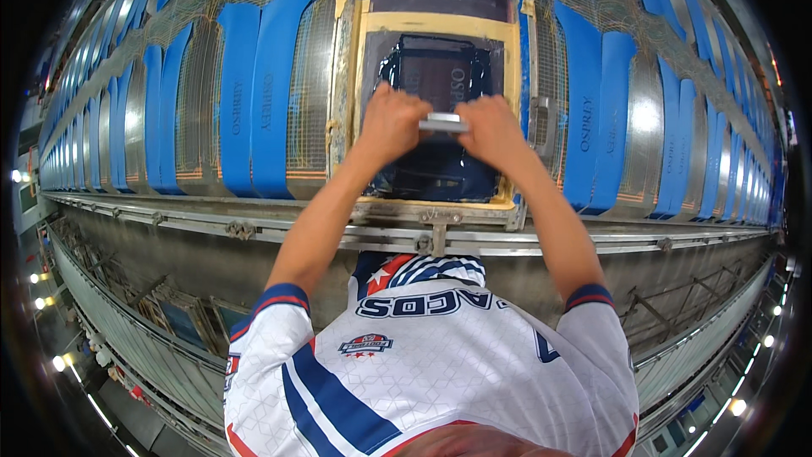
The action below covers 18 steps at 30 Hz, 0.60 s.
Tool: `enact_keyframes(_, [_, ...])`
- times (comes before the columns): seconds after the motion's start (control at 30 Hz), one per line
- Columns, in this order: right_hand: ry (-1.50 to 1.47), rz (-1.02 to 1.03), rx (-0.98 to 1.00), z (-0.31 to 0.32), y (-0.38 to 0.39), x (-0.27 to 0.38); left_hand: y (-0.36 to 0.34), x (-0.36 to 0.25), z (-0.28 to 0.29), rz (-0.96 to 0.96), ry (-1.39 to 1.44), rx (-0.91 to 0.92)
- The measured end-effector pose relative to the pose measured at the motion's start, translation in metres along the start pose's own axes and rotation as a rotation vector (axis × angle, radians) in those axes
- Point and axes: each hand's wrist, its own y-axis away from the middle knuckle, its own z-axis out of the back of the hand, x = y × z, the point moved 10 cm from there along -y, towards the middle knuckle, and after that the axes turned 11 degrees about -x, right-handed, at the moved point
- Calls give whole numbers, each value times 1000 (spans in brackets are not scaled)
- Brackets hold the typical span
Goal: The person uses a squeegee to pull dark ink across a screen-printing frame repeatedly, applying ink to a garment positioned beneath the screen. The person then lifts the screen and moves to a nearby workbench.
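My left hand (pixel 393 121) and my right hand (pixel 493 129) are closed round the two ends of a squeegee (pixel 444 122), whose pale metal handle shows between them. It is held over the mesh of a screen-printing frame (pixel 343 76). Dark, glossy ink (pixel 436 176) covers the middle of the mesh, and pale yellow tape (pixel 440 24) borders it. Some lettering shows through the mesh beyond my hands. The squeegee's blade and its contact with the mesh are hidden from above.
Blue cut fabric pieces (pixel 241 106) lie in pairs along the long printing table to the left, with more blue pieces (pixel 584 110) to the right. A metal rail (pixel 211 224) runs along the table's near edge. A clamp (pixel 437 233) sits at the frame's near side.
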Motion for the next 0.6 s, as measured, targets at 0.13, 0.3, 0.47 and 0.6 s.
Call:
enact_keyframes(0.13, [-24, -35, 6, -6, -81, -69, -79, 55, -24, 5, -84, 52])
enact_keyframes(0.3, [-37, -135, 98, -9, -127, -104, -124, 89, -37, 22, -53, 54])
enact_keyframes(0.47, [-23, -114, 59, -5, -117, -88, -109, 81, -33, 27, -19, 11])
enact_keyframes(0.6, [-36, 36, -37, -11, -63, -46, -49, 48, -21, 39, 57, -47])
